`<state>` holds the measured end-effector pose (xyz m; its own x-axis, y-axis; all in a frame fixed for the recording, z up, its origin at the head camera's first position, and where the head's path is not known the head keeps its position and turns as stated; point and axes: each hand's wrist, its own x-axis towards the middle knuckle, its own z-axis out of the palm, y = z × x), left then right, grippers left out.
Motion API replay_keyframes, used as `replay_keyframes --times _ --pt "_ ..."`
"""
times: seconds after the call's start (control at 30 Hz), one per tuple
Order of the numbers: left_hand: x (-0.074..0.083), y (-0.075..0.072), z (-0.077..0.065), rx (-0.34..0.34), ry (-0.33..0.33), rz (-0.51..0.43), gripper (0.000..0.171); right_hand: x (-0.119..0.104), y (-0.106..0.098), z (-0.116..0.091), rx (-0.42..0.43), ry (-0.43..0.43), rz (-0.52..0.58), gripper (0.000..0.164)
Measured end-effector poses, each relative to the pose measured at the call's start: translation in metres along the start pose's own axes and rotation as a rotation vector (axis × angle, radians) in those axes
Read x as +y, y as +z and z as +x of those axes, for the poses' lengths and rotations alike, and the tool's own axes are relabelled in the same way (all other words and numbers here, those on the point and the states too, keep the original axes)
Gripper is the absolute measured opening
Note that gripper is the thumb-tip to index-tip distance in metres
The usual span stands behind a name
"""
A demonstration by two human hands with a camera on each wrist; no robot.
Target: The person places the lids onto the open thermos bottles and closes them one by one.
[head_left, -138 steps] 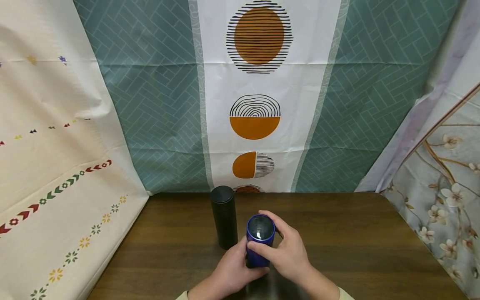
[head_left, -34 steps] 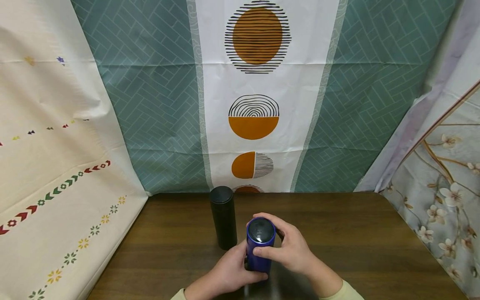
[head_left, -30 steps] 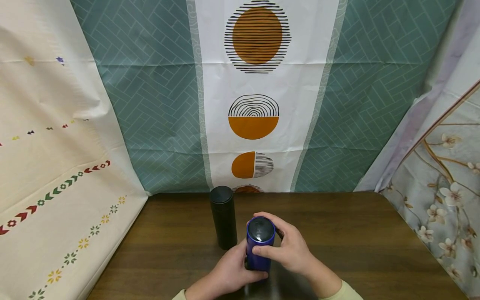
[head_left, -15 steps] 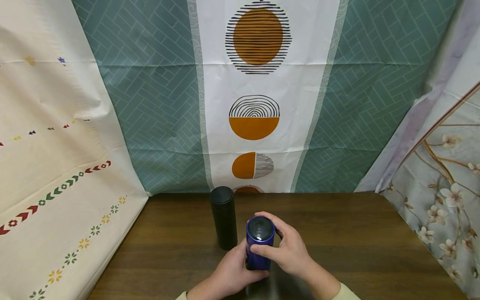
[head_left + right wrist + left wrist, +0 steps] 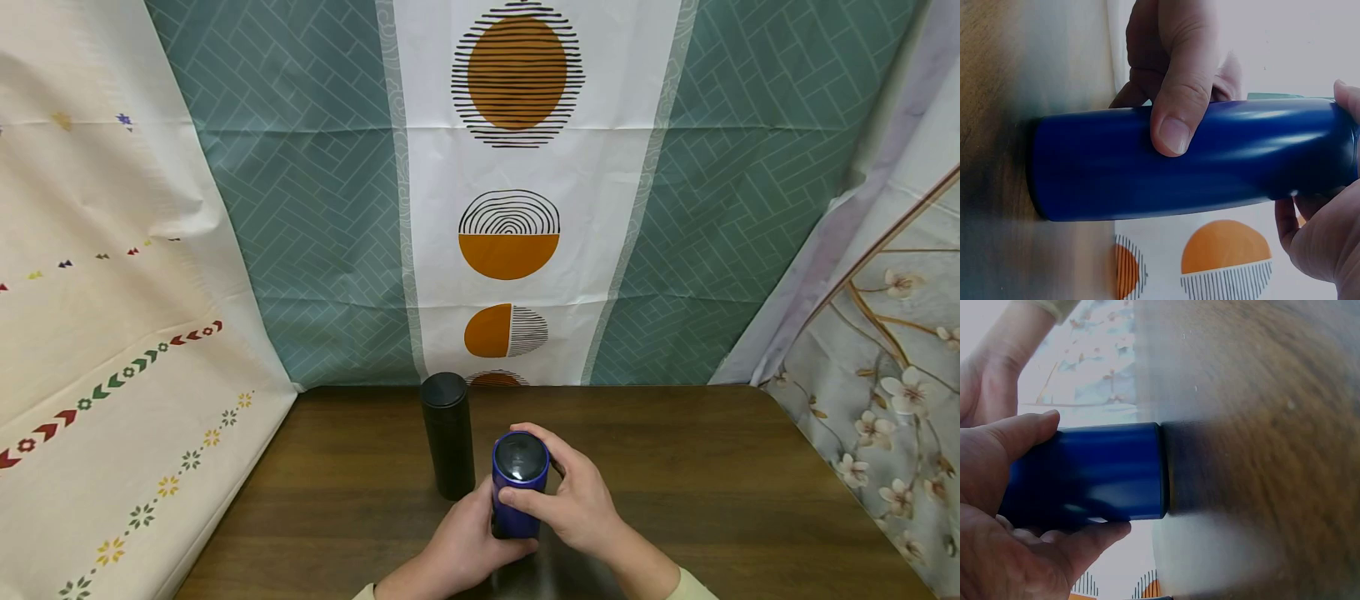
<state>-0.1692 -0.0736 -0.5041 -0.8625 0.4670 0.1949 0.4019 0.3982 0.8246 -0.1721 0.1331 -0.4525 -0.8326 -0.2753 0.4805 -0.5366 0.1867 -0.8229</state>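
Both hands hold a smooth blue cylindrical bottle (image 5: 516,518) with a glossy black top (image 5: 521,456). It is upright, its base on or just over the brown table; I cannot tell which. My left hand (image 5: 468,537) grips the lower body, thumb on the near side. Higher up, my right hand (image 5: 576,500) curls round just below the top, its thumb across the front. In the left wrist view, the dark base of the blue bottle (image 5: 1091,472) faces the tabletop. The right wrist view shows the left thumb (image 5: 1175,134) pressed against the bottle's side.
A taller-looking black cylinder (image 5: 448,442) with a flat lid stands left of and behind the blue bottle. The wood table (image 5: 675,467) runs back to a green and white cloth (image 5: 510,167). Cream fabric (image 5: 150,400) hangs at left, floral fabric (image 5: 885,417) at right.
Compared with about a second ago, the blue bottle and both hands have shifted slightly away from the person. Both hands keep their grip. The black cylinder has stayed in place.
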Motion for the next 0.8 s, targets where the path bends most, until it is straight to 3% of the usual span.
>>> replay_keyframes --times 0.8 --pt "0.0005 0.0025 -0.0003 0.021 -0.018 0.044 0.075 -0.0032 0.0035 -0.0003 0.025 -0.010 -0.021 0.070"
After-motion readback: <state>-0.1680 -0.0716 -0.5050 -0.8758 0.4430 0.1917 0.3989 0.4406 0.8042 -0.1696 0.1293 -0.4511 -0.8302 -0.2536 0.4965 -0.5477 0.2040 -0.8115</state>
